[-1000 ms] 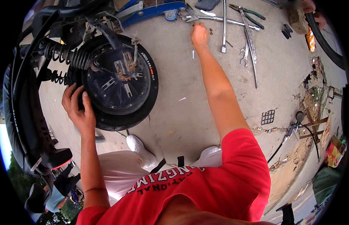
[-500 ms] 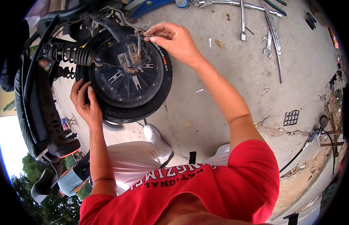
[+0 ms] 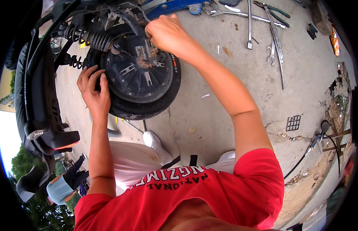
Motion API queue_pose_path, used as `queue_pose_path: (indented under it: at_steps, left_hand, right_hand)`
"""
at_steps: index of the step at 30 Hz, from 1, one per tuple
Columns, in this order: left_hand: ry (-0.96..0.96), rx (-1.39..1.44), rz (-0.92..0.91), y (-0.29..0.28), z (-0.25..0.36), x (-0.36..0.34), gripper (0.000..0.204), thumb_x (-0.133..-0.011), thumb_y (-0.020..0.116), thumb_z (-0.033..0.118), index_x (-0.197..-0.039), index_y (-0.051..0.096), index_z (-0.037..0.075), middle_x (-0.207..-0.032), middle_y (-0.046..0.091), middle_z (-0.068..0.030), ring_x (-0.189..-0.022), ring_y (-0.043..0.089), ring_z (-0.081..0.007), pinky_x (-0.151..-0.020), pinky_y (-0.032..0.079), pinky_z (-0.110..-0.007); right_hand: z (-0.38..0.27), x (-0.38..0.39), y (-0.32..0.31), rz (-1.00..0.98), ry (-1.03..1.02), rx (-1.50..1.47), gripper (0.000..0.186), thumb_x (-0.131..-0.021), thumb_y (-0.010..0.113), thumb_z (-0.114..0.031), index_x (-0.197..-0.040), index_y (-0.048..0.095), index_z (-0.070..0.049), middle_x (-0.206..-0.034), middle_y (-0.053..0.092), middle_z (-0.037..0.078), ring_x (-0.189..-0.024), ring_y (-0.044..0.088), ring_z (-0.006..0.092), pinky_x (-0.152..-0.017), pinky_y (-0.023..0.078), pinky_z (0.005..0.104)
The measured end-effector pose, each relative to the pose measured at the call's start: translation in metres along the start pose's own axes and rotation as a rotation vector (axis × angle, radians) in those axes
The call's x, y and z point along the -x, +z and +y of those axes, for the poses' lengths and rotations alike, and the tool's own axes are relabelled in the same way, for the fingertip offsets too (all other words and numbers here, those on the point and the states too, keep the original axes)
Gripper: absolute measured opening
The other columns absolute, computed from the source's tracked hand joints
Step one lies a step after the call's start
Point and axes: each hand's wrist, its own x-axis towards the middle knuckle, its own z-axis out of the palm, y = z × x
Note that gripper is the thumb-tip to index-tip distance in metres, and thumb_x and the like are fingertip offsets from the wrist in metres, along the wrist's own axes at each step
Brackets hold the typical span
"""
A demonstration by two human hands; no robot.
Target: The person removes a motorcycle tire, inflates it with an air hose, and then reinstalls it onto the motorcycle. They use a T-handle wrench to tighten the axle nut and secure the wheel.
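Observation:
In front of me is a scooter's rear wheel, with a black tire (image 3: 134,112) around a dark, dusty hub (image 3: 134,86). Rusty metal shows near the hub's middle. Against the tire's left side rests my left hand (image 3: 95,92), its fingers loosely bent and apart. My right hand (image 3: 169,35) is at the wheel's upper edge, back of the hand up and fingers curled in toward the hub. What those fingers pinch is hidden beneath the hand. A cable (image 3: 142,11) runs down close to it. Left of the hub sits a coil-spring shock absorber (image 3: 100,41).
Blue metal equipment (image 3: 169,7) stands beyond the wheel. Several hand tools lie on the concrete at upper right, among them pliers (image 3: 277,14), a combination wrench (image 3: 271,57) and a socket wrench (image 3: 249,32). A hose with a gauge (image 3: 314,142) lies right. Another person (image 3: 60,190) is lower left.
My right hand has rolled over: its pinching fingertips showed before, and now its back covers them and the upper hub. My left hand stays on the tire. The whole view has shifted slightly.

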Motion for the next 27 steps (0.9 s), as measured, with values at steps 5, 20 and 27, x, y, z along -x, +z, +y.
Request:
queue_pose_path:
  at_steps: [5,20,27]
  left_hand:
    - [0.023,0.043,0.023,0.0,0.001,-0.002,0.013,-0.083,0.064,0.01,-0.092,0.07,0.004,-0.108,0.064,-0.0088,-0.12,0.045,-0.0345,-0.101,0.037,-0.043]
    - [0.087,0.063,0.104,0.001,-0.011,0.002,0.014,-0.082,0.065,0.019,-0.091,0.069,0.011,-0.108,0.063,-0.0021,-0.12,0.046,-0.0327,-0.1,0.036,-0.047]
    - [0.079,0.063,0.114,0.002,-0.008,0.001,0.016,-0.08,0.066,0.022,-0.089,0.07,0.009,-0.107,0.062,-0.0036,-0.119,0.046,-0.0321,-0.103,0.032,-0.049]
  right_hand:
    - [-0.006,-0.008,0.005,-0.032,0.044,0.065,0.011,-0.066,0.062,-0.003,-0.074,0.069,-0.005,-0.075,0.066,0.017,-0.081,0.064,0.035,-0.075,0.044,0.0454]
    - [-0.021,-0.016,0.002,-0.193,0.165,0.221,0.014,-0.072,0.072,-0.009,-0.086,0.072,-0.006,-0.084,0.07,0.014,-0.083,0.067,0.0312,-0.073,0.051,0.0374]
    - [-0.015,-0.01,0.003,-0.171,0.269,0.048,0.019,-0.069,0.071,-0.008,-0.087,0.072,-0.008,-0.087,0.07,0.013,-0.089,0.067,0.0311,-0.077,0.05,0.0401]
